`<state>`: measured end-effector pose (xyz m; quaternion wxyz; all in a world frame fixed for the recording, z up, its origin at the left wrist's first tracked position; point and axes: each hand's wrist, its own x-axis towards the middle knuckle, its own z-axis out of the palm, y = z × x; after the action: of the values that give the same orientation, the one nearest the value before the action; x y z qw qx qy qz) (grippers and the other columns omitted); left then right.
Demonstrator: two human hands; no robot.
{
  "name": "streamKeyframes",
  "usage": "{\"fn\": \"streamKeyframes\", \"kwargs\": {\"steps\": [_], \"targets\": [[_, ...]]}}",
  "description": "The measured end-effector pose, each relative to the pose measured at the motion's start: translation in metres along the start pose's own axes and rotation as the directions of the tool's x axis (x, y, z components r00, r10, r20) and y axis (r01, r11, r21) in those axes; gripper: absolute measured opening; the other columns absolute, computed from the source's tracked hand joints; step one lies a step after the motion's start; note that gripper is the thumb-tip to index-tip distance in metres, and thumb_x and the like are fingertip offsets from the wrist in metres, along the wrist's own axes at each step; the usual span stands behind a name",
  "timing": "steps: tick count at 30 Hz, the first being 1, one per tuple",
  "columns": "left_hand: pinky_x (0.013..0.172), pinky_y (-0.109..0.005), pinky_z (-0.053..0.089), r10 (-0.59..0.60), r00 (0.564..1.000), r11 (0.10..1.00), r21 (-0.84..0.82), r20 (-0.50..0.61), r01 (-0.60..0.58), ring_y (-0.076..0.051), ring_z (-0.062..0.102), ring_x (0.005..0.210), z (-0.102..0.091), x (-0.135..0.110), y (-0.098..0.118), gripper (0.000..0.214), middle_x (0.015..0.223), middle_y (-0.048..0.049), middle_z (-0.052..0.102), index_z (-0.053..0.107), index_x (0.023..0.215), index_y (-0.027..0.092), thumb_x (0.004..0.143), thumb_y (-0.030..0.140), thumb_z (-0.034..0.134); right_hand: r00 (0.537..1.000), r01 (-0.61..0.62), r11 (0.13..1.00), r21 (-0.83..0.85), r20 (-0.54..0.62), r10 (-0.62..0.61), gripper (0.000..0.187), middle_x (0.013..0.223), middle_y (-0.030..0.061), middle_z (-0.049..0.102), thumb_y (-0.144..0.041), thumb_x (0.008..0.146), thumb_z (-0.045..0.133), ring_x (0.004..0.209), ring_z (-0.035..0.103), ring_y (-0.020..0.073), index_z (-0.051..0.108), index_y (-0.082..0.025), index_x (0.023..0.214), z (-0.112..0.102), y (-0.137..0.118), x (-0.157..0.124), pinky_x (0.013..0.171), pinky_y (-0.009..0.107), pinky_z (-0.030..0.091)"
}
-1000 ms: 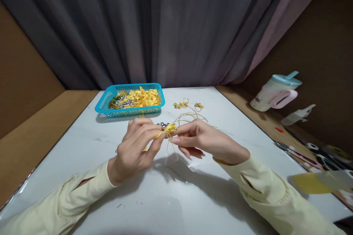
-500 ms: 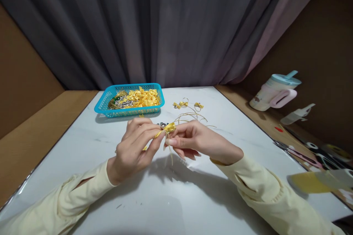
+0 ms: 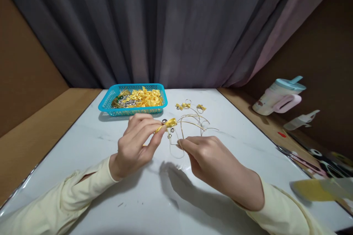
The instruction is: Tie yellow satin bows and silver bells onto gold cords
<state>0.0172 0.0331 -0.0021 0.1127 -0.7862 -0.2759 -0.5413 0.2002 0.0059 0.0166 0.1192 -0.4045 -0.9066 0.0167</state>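
My left hand (image 3: 136, 143) pinches a small yellow ribbon bow (image 3: 167, 123) above the white table (image 3: 82, 147). Small silver bells (image 3: 168, 130) hang by the bow. A thin gold cord (image 3: 176, 150) loops down from the bow to my right hand (image 3: 205, 156), whose fingertips are pinched on the cord lower and to the right of the bow. Both wrists wear pale yellow sleeves.
A blue basket (image 3: 107, 108) holding yellow bows and silver bells stands at the back left. Finished bows (image 3: 183, 106) and loose gold cords (image 3: 194, 120) lie behind my hands. A pink and teal cup (image 3: 278, 95), scissors (image 3: 296, 156) and a yellow thing (image 3: 314, 189) lie at the right.
My right hand has let go of the bow and dropped down and toward me, drawing the gold cord out into a loop. The left hand keeps its pinch on the bow.
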Motion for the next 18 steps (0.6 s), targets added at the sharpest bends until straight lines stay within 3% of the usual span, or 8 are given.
{"fn": "streamKeyframes", "kwargs": {"steps": [3, 7, 18], "targets": [[0.064, -0.035, 0.047, -0.019, 1.0, 1.0, -0.007, -0.01, 0.019, -0.018, 0.054, 0.071, 0.0, 0.001, -0.002, 0.009, 0.07, -0.0053, 0.064, 0.057, 0.078, 0.015, 0.081, 0.006, 0.056, 0.996, 0.07, 0.982, -0.176, -0.04, -0.078, 0.038, 0.058, 0.0029, 0.055, 0.003, 0.065, 0.038, 0.046, 0.043, 0.0147, 0.062, -0.007, 0.092, -0.003, -0.004, -0.006, 0.043, 0.029, 0.022], [0.065, -0.036, 0.047, -0.037, 0.999, 0.999, -0.024, -0.012, 0.036, -0.018, 0.054, 0.073, 0.001, 0.0, -0.004, 0.01, 0.071, -0.0047, 0.064, 0.057, 0.079, 0.015, 0.081, 0.005, 0.057, 0.978, 0.151, 0.944, -0.292, -0.093, -0.185, 0.049, 0.06, 0.004, 0.056, 0.004, 0.07, 0.035, 0.05, 0.047, 0.0181, 0.055, 0.0, 0.115, -0.006, -0.01, -0.011, 0.043, 0.031, 0.025], [0.065, -0.034, 0.046, -0.044, 0.998, 0.998, -0.055, -0.039, 0.042, -0.017, 0.053, 0.071, 0.004, -0.001, -0.008, 0.01, 0.072, -0.0054, 0.064, 0.057, 0.078, 0.014, 0.079, 0.004, 0.058, 0.928, 0.288, 0.84, -0.46, -0.082, -0.364, 0.037, 0.063, 0.0055, 0.057, -0.004, 0.075, 0.05, 0.056, 0.05, 0.0201, 0.058, 0.0, 0.11, -0.008, -0.022, -0.022, 0.043, 0.033, 0.033]]}}
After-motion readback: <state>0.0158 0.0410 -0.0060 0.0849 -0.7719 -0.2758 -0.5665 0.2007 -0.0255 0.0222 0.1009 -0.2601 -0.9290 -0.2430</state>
